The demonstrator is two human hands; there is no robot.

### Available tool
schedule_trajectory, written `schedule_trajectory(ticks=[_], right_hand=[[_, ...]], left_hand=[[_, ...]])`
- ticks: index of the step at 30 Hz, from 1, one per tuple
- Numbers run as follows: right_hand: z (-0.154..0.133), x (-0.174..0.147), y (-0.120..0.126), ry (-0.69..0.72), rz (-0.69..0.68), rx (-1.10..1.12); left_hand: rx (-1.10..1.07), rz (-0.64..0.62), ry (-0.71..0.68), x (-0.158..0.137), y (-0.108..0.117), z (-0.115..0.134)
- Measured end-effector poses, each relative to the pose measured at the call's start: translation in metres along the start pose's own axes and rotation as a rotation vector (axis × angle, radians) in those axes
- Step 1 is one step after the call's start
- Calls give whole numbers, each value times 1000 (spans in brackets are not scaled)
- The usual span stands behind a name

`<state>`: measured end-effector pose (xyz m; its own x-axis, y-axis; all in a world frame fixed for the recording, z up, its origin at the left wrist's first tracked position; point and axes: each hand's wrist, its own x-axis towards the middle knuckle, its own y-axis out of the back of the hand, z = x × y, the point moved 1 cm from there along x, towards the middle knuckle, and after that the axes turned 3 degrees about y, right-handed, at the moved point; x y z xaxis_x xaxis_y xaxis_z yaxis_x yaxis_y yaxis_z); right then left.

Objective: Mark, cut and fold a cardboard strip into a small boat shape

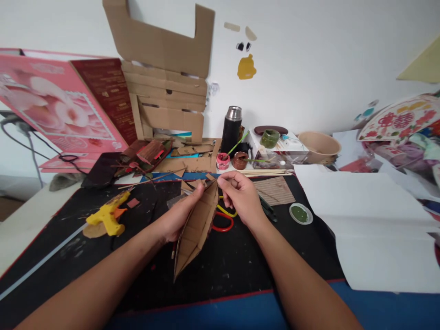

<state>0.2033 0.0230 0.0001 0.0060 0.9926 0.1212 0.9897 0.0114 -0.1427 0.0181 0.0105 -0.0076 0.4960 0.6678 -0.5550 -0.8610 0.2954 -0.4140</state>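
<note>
A small boat-shaped cardboard piece, hollow and pointed at both ends, is tilted above the black mat. My left hand is closed round its left side, thumb along the upper edge. At the far tip, the fingers of my right hand are pinched together, touching the cardboard; whether they also hold something small cannot be made out. Scissors with red and yellow handles lie beneath, partly hidden by the boat and my right hand. A corrugated cardboard sheet rests just beyond my right hand.
A yellow glue gun lies on the left. Behind stand a black flask, a pink paint jar and a brown paint jar. To the right are a dish of green paint and white paper.
</note>
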Motion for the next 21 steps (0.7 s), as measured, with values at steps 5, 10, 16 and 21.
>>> schedule_trajectory(ticks=[5, 10, 16, 21], right_hand=[[1, 0, 0, 7, -17, -33], [1, -2, 1, 48, 5, -104], [2, -2, 1, 57, 23, -158], [2, -2, 1, -1, -25, -152]], left_hand=[[26, -9, 5, 2, 2, -1], [54, -39, -12, 5, 2, -1], [49, -24, -18, 4, 2, 0], [11, 20, 21, 3, 3, 0]])
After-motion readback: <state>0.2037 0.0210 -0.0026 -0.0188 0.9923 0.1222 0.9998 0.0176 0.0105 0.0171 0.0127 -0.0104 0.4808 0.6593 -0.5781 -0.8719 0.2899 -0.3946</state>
